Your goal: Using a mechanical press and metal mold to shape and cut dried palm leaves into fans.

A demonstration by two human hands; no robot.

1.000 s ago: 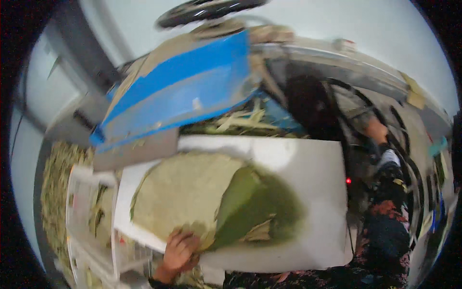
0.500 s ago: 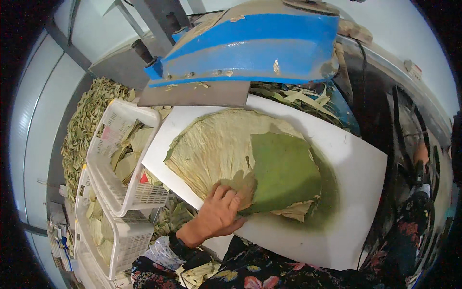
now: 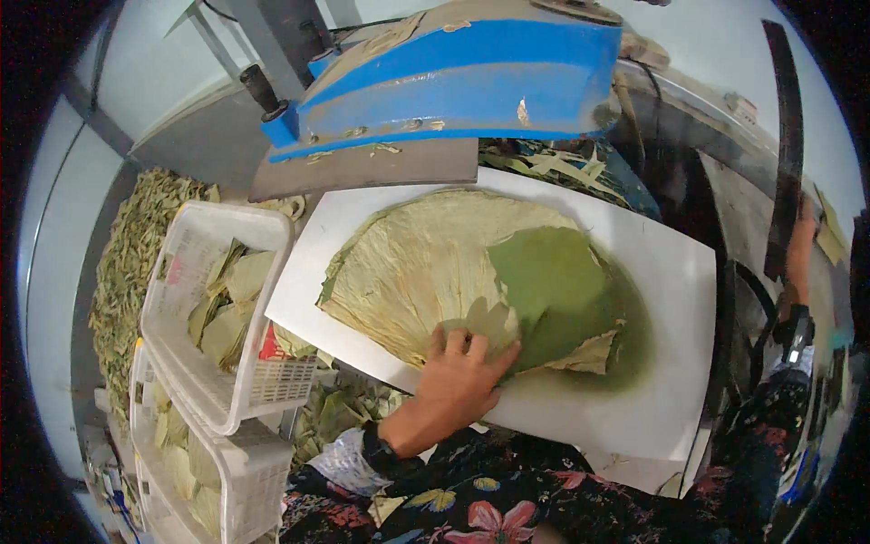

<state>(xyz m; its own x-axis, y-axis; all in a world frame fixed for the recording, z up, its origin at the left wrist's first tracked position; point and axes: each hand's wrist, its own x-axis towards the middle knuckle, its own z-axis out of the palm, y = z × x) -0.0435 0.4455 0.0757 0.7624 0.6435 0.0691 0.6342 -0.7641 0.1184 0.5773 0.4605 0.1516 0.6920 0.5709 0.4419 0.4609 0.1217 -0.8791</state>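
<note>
A large fan-shaped dried leaf, pale tan and ribbed (image 3: 417,263), is laid across the middle of the flat white rectangular board (image 3: 680,304). Its right part is covered by a smooth olive-green section (image 3: 548,276) (folded flap or separate piece, can't be told). The leaf's near edge is pressed by the left hand (image 3: 458,376), at the board's near side: fingers slightly bent and a bit spread, thumb held apart, nothing clearly gripped. The right hand (image 3: 804,231) is extended well right of the board, near a long black bar (image 3: 781,181); its fingers can't be made out, so grip can't be told.

Beyond the board's far edge, a blue-painted metal machine arm (image 3: 462,91) is seen with a flat grey-brown plate (image 3: 362,172) under it. Left of the board, flat leaf pieces (image 3: 227,331) are held in a white plastic crate (image 3: 281,381).

Progress, as judged: leaf spread, done; full flattening, seemingly left, since the green section's near corner is raised. No separated small pieces are seen on the board.
</note>
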